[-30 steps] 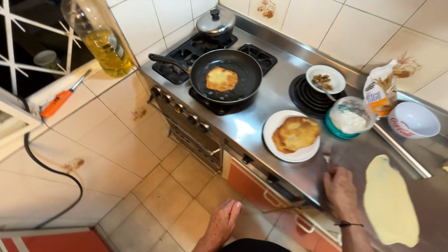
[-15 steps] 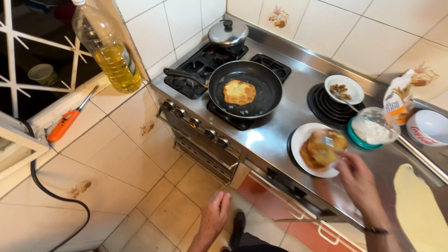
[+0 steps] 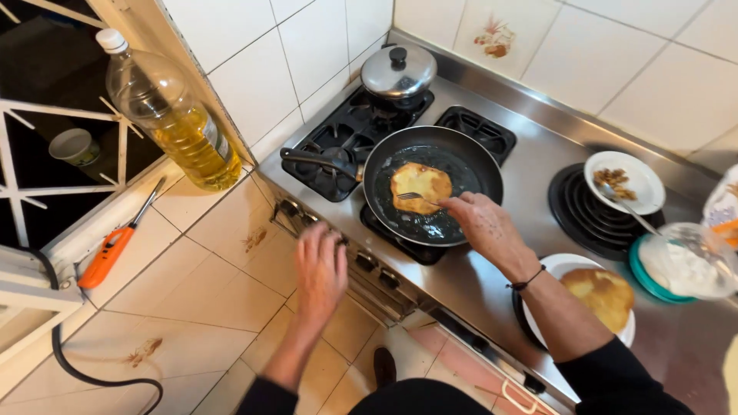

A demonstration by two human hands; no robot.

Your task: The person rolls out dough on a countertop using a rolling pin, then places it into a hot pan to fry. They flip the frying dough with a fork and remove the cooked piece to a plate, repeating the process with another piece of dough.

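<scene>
Head view: the right hand (image 3: 483, 227) reaches over the rim of a black frying pan (image 3: 461, 154), fingers pinched around the handle of a fork (image 3: 417, 197) whose tines rest on a golden fried flatbread (image 3: 419, 184). The flatbread lies in oil near the middle of the pan, just beyond the fingertips and touching the fork only. The left hand (image 3: 321, 270) hangs in front of the stove's knob row (image 3: 369, 261), fingers loosely spread and slightly curled, holding nothing; whether it touches a knob cannot be told. The pan sits on a front gas burner of a steel stove top (image 3: 530, 146), its handle pointing left. Behind it stands a small pot with a steel lid (image 3: 398, 71). To the right, a white plate (image 3: 565, 265) carries another fried flatbread (image 3: 603, 296), close beside the right forearm. A small white dish with a spoon (image 3: 626, 180) rests on a round coil burner. White tiled wall behind; beige tiled floor below. On the left ledge stand a bottle of yellow oil (image 3: 173, 123) and an orange lighter (image 3: 111, 250).
</scene>
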